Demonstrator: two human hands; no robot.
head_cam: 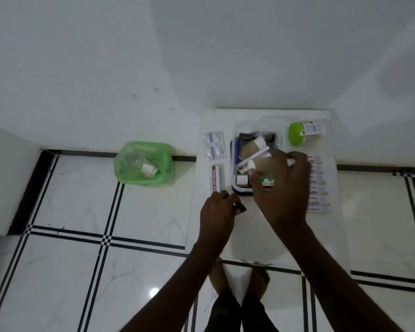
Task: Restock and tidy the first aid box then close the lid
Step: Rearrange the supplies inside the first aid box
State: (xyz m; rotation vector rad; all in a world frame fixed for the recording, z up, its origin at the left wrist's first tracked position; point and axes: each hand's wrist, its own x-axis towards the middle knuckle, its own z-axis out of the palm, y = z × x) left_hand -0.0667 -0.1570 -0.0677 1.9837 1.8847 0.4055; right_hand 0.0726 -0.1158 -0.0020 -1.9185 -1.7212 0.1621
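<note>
Two hands are restocking: the right hand [282,188] is pinching a small white roll [251,165] over the box [235,149], the left hand [217,207] is gripping a dark packet [239,208], needing placement next.

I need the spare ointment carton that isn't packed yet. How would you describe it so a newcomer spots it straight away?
Find the white table against the wall, then the clear first aid box with a dark rim in its middle. The ointment carton lies flat on the table just left of the box, below two silver blister packs. It is the only long, narrow white box with a brown stripe outside the box.
</note>
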